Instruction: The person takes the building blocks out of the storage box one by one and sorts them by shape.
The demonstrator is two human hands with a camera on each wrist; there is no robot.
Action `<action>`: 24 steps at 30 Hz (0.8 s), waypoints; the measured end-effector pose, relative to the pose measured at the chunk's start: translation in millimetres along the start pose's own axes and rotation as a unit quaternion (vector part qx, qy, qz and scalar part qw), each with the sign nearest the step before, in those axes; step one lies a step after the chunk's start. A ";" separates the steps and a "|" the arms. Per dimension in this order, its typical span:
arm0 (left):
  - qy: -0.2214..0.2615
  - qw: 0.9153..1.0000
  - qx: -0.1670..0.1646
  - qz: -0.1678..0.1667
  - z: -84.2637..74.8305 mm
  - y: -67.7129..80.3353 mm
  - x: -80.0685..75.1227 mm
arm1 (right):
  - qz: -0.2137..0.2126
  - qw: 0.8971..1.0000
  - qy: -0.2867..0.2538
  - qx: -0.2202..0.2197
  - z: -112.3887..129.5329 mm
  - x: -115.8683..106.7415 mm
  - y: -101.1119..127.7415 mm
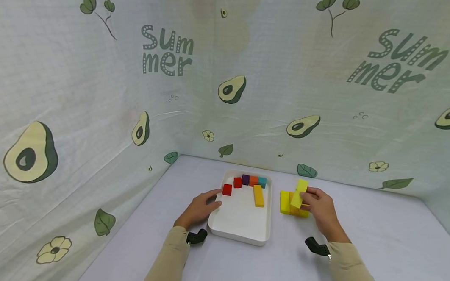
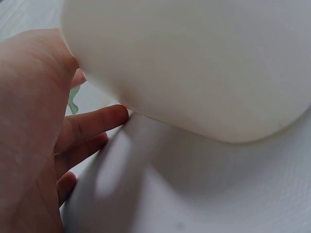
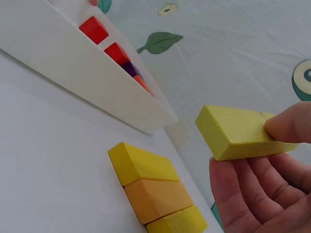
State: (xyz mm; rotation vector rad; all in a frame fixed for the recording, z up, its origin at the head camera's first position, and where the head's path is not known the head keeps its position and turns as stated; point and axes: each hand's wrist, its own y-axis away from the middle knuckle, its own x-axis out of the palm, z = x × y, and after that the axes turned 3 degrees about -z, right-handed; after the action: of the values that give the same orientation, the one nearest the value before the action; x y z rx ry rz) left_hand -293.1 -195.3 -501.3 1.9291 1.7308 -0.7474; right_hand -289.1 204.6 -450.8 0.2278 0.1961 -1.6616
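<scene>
My right hand [image 1: 322,211] pinches a light yellow rectangular block [image 3: 238,131] between thumb and fingers, raised above a row of blocks. Below it on the table lie a yellow block [image 3: 146,167], an orange-yellow block [image 3: 158,201] and another yellow block [image 3: 180,223], side by side. My left hand [image 1: 198,209] rests at the left side of a white tray [image 1: 239,238], fingers relaxed and spread. Its thumb reaches over the rim, and in the left wrist view a fingertip [image 2: 121,114] touches the outer wall. Beside it inside the tray sits a red cube [image 1: 227,190].
Along the tray's far end stand a second red cube [image 1: 237,182], a purple cube [image 1: 245,179], an orange cube [image 1: 253,181] and a teal cube [image 1: 262,182]. An orange-yellow block [image 1: 258,196] lies near its right wall. Patterned cloth [image 1: 264,117] hangs behind the white table [image 1: 392,234].
</scene>
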 end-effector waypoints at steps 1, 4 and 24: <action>0.000 1.000 0.002 -0.001 0.2 0.0 -0.2 | -0.007 1.000 -0.002 0.001 -1.6 -2.3 -0.3; 0.000 1.000 0.005 -0.002 0.6 0.0 -0.9 | -0.020 1.000 -0.004 -0.002 -5.3 -8.5 -0.9; 0.003 1.000 -0.002 -0.005 -4.6 2.1 0.2 | -0.045 0.998 0.035 0.031 -32.0 -40.6 -7.8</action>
State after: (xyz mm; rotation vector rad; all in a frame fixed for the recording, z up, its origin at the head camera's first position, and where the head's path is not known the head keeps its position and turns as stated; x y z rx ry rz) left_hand -290.6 -192.4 -498.0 1.9238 1.7458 -0.7415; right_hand -291.8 252.7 -471.0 0.3277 0.2104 -1.7510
